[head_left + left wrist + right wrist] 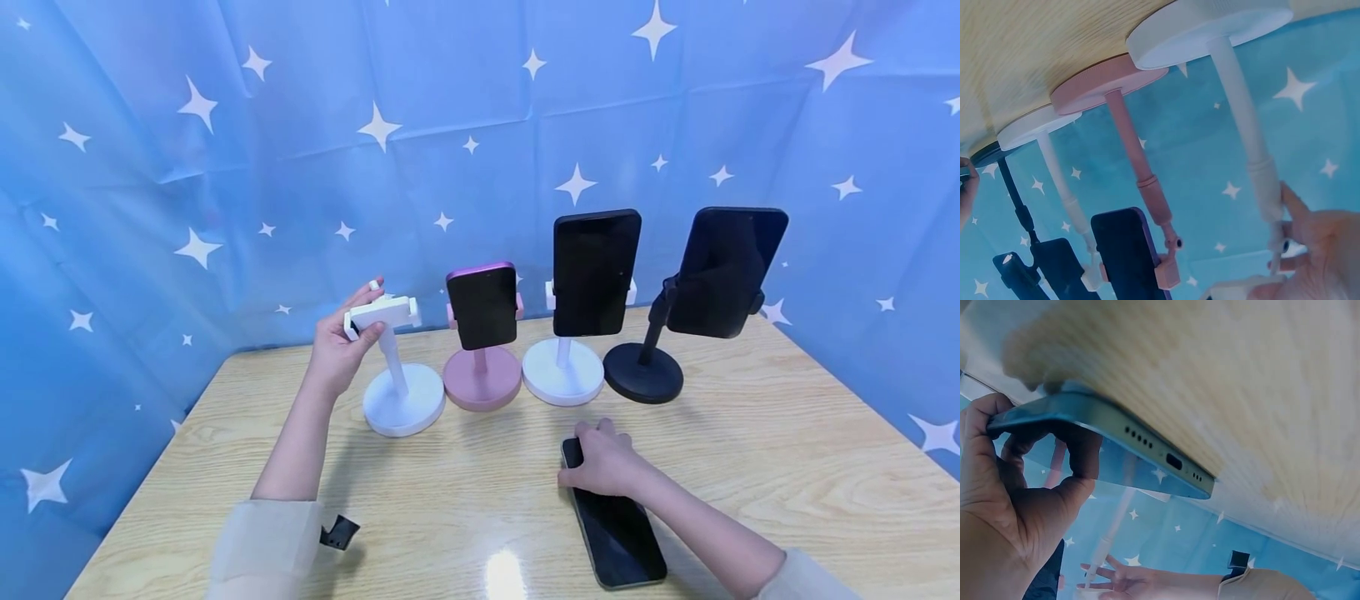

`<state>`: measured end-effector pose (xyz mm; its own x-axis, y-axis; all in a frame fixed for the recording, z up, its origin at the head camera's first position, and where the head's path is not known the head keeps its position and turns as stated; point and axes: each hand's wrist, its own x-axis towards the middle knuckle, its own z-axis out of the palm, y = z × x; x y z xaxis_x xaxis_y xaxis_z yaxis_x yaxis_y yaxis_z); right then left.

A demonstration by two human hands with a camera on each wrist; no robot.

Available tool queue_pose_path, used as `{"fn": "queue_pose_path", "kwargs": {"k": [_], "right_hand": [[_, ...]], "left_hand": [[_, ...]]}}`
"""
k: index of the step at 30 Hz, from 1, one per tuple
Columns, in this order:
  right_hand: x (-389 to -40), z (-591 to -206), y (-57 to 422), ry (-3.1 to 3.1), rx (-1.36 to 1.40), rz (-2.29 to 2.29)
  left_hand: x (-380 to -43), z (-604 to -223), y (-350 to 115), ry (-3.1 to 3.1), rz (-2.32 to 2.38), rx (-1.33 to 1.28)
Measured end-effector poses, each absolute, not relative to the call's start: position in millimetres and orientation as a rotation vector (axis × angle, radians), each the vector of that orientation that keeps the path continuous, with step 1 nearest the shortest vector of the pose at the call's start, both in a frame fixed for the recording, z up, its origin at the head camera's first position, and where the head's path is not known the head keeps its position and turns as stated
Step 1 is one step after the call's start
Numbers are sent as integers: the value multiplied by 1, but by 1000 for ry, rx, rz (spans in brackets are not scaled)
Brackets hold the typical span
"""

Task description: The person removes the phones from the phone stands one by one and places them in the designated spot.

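Note:
My left hand [341, 346] grips the clamp head [386, 312] of the leftmost white phone stand [405, 406], thumb at the front and fingers behind. No phone sits in that clamp. In the left wrist view, the fingers [1291, 203] lie by the hinge below the stand's stem [1238, 100]. On the table, my right hand [609, 461] holds the far end of a dark phone [621, 537] across its width. The right wrist view shows the phone's port edge [1166, 456] facing the camera, close over the wood, with fingers curled over the other end.
To the right stand a pink stand [482, 383] with a purple-edged phone [483, 308], a white stand [562, 375] with a black phone [596, 275], and a black stand [643, 375] with another phone [723, 275]. Behind the wooden table [450, 517] hangs a starred blue curtain [450, 83].

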<state>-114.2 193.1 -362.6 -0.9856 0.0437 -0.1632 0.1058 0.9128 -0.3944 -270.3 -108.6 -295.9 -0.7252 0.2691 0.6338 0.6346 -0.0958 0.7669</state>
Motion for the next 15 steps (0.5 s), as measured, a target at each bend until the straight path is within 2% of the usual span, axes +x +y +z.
{"fn": "queue_pose_path", "kwargs": {"k": [15], "right_hand": [[-116,-367,199,2903,137,-564]], "left_hand": [[-271,-297,-109,-1944,-1912,-960]]}}
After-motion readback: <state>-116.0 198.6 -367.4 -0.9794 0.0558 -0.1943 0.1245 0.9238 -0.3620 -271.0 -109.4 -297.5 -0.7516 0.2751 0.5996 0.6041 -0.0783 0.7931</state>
